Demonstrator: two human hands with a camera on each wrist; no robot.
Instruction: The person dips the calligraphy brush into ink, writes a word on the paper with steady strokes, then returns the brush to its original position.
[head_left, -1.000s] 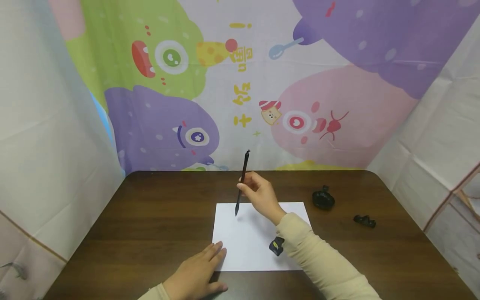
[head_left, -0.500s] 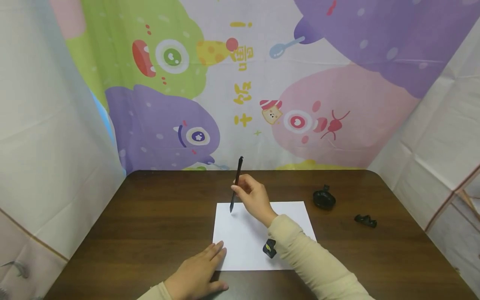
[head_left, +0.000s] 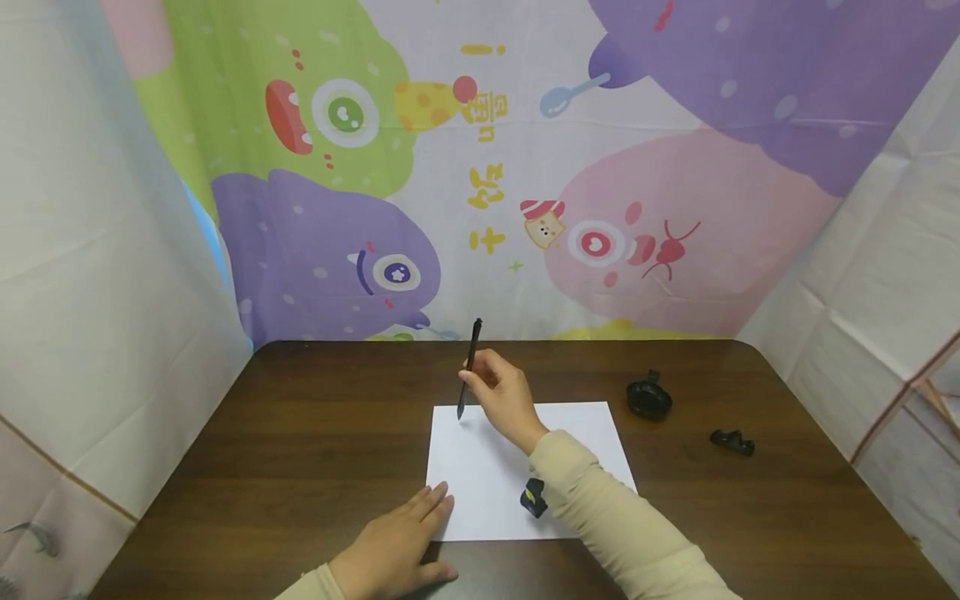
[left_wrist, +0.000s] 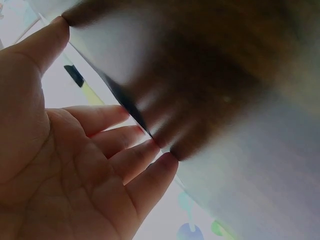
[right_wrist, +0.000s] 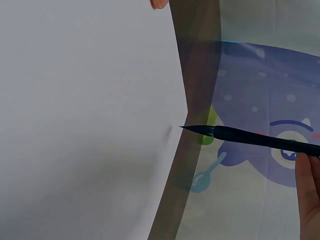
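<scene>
My right hand (head_left: 504, 398) pinches a black writing brush (head_left: 469, 367) partway up its handle. The brush stands nearly upright, its dark tip (right_wrist: 197, 129) pointing down close over the white sheet of paper (head_left: 495, 471) near the far left corner. The part of the sheet shown in the right wrist view bears no marks. My left hand (head_left: 401, 537) lies flat at the paper's near left corner, fingertips on the sheet and thumb out over the table. In the left wrist view its fingers (left_wrist: 150, 185) are extended, with the palm showing.
A small black round dish (head_left: 648, 400) with a tab stands on the brown table (head_left: 315, 433) right of the paper. Nearer lies a black wavy brush rest (head_left: 732, 442). A black device (head_left: 533, 498) sits at the right sleeve. A cartoon-print curtain (head_left: 487, 292) hangs behind the table.
My right hand has moved left and slightly away with the brush, its tip shifting toward the paper's far left corner. The left hand has stayed in place.
</scene>
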